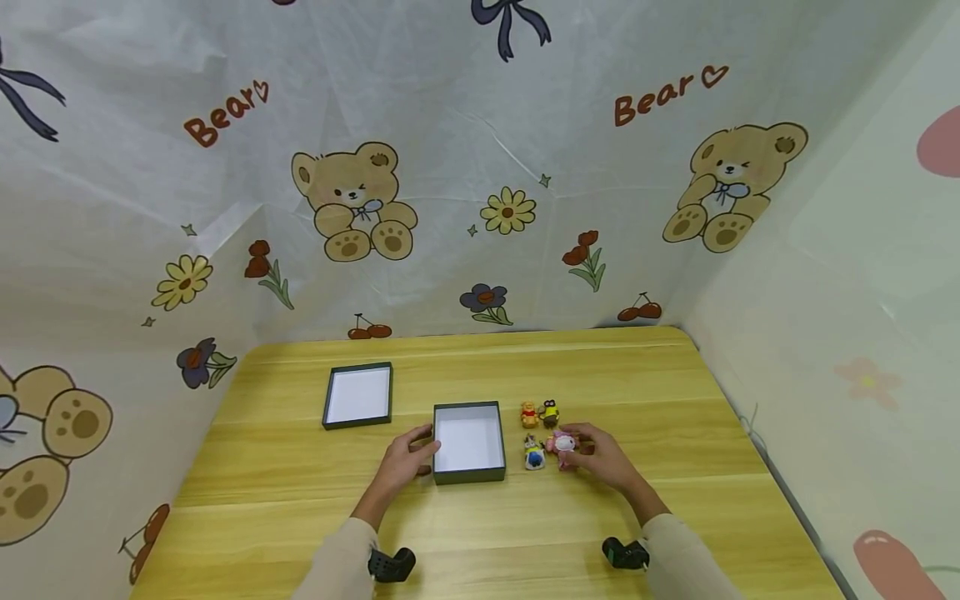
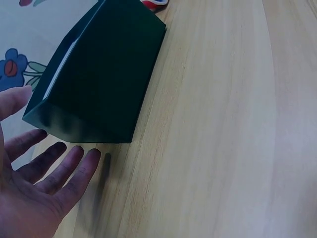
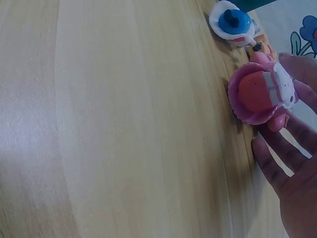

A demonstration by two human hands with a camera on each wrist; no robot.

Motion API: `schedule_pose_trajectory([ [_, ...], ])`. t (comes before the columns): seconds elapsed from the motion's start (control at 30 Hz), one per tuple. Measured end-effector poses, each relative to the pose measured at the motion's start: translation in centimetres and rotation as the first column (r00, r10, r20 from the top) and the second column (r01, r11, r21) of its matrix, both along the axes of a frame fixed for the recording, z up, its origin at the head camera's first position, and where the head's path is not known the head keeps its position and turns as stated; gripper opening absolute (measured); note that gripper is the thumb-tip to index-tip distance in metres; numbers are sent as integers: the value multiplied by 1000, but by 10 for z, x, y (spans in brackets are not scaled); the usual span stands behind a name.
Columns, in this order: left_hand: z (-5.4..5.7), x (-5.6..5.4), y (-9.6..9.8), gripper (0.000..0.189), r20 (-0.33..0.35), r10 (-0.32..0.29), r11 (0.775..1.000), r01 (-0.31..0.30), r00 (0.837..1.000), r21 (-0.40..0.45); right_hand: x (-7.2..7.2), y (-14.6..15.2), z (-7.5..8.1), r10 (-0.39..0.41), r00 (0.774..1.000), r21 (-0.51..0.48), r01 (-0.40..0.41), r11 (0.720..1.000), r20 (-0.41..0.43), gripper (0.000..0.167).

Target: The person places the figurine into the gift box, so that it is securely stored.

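In the head view, my left hand (image 1: 407, 458) is at the left side of an open dark green box (image 1: 469, 476) with a white inside. The left wrist view shows its fingers spread beside the box wall (image 2: 104, 74); firm contact cannot be told. On the right, my right hand (image 1: 600, 457) reaches round a pink figurine (image 1: 562, 444) standing on the table. Its extended fingers lie close about the figurine in the right wrist view, partly hidden behind it. Left of it stands a white-and-blue figurine (image 1: 533, 454).
Behind these stand a red-and-yellow bear figurine (image 1: 529, 414) and a yellow-and-black figurine (image 1: 550, 412). The shallow dark green lid (image 1: 358, 422) lies inside up at the back left of the wooden table (image 1: 600, 367). A printed cloth (image 1: 450, 108) hangs behind.
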State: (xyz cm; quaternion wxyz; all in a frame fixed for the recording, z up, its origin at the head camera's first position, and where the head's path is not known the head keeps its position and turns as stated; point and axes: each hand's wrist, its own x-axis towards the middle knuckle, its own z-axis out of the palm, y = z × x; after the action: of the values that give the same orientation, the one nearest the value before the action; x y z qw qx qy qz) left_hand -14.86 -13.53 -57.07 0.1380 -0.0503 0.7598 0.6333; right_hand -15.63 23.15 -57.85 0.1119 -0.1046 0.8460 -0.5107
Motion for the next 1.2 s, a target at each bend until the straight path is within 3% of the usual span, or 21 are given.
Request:
schedule_pose_trajectory([
  [0.33,8,3,5,46,-15,-20,1000,20,1000,-14,0,-2,1,-17,1000,25,17,1000,19,49],
  [0.6,5,2,5,49,-35,-27,997,24,999,-75,1,-4,1,-33,999,15,32,999,18,44],
  [0.9,7,4,6,47,14,-2,1000,2,1000,13,1,-3,-2,-51,998,32,52,998,-22,38],
  [1.2,6,3,6,46,21,-16,999,15,1000,30,0,-1,-4,-36,998,40,39,998,-55,36],
])
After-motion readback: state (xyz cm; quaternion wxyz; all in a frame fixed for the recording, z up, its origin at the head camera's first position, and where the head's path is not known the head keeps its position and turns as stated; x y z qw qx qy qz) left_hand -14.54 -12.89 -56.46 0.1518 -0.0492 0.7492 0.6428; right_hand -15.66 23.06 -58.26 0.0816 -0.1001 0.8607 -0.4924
